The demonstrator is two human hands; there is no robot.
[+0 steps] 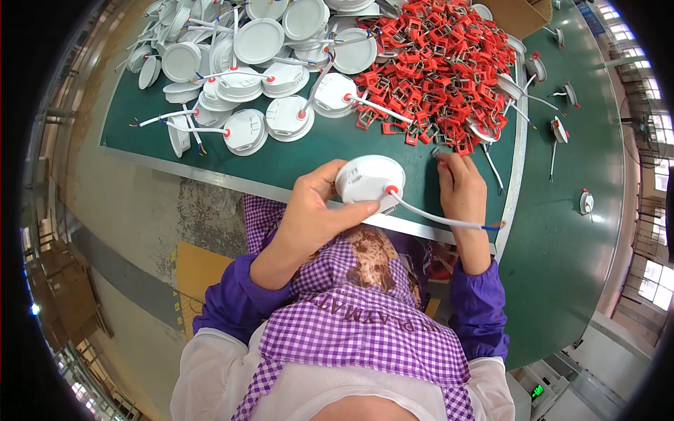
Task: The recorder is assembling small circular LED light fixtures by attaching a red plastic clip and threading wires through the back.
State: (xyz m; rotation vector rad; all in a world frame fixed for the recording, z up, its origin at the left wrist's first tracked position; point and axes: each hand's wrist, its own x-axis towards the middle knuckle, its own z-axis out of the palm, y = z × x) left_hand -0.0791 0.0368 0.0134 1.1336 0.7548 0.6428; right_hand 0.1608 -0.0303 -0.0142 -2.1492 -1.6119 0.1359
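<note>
My left hand (312, 217) grips a round white lamp housing (368, 179) above the near edge of the green table; a white cable with a red grommet (435, 217) trails from it to the right. My right hand (462, 186) rests fingers-down on the green tabletop, its fingertips at the near edge of a big heap of red spring clips (439, 67). Whether those fingers pinch a clip is hidden. Purple sleeves and a purple checked apron fill the bottom of the view.
A pile of white round lamp housings with cables (246, 63) covers the table's far left. To the right runs a green conveyor belt (562, 224) carrying several finished lamps (586, 202). A cardboard box (516, 14) stands behind the clips. Concrete floor lies to the left.
</note>
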